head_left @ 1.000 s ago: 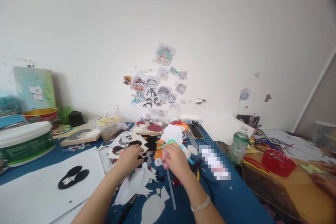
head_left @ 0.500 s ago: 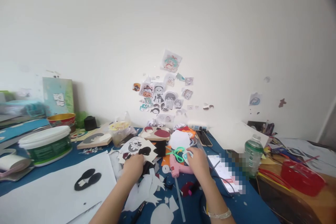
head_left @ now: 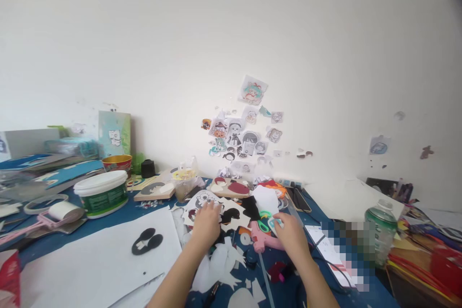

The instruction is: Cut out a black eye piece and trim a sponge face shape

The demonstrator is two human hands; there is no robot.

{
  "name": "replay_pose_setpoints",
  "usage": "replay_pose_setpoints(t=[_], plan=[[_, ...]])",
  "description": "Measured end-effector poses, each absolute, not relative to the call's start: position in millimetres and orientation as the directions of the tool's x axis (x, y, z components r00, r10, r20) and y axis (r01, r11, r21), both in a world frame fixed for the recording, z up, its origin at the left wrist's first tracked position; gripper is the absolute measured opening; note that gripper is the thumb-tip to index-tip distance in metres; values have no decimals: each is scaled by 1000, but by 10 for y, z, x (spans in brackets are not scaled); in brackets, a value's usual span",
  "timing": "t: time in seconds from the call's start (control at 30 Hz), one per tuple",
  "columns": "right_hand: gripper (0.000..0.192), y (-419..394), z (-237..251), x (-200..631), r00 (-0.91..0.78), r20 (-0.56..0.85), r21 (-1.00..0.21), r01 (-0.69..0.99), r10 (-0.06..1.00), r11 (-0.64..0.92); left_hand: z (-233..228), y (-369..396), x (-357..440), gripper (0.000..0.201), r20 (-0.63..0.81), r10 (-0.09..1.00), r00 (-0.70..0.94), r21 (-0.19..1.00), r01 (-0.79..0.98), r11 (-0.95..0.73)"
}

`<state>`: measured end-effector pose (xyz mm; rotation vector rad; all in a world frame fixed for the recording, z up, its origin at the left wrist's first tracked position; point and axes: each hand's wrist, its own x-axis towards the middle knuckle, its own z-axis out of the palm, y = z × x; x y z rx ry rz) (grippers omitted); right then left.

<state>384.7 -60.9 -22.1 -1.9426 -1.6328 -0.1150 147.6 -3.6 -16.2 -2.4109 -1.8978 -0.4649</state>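
My left hand [head_left: 206,224] rests palm down on a pile of black-and-white paper cutouts [head_left: 231,215] at the middle of the blue table. My right hand [head_left: 290,235] lies just right of a pink glue gun [head_left: 260,239], its fingers at the handles of green and teal scissors [head_left: 269,219] that lie on the scraps. Whether the fingers grip the scissors I cannot tell. A clear glue stick [head_left: 266,283] runs from the gun toward me.
A white sheet with a black cutout [head_left: 146,242] lies at front left. A green tub with a white lid [head_left: 101,193] and a tape roll [head_left: 65,210] stand at left. A green bottle [head_left: 378,231] stands at right. Stickers [head_left: 241,134] cover the wall.
The view has swung left, so everything sits further right in the frame. My right hand has let go of the glue gun, which now lies on the table, and rests by the scissors.
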Motion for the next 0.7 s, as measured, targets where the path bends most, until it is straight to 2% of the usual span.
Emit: replay_pose_setpoints(t=[0.17, 0.23, 0.5, 0.7], plan=[[29, -620, -216, 3813, 248, 420, -375, 924, 873, -82, -156, 217, 1023, 45, 193, 979, -72, 259, 966, 20], [29, -625, -213, 3800, 246, 421, -378, 923, 873, -78, -209, 299, 949, 45, 151, 982, -115, 290, 955, 67], [29, -641, -204, 3789, 247, 441, -402, 914, 863, -56, -365, 520, 936, 61, 127, 978, -163, 357, 928, 108], [27, -620, -233, 3789, 246, 452, -427, 904, 857, -34, -413, 607, 897, 68, 141, 988, -65, 384, 923, 6]])
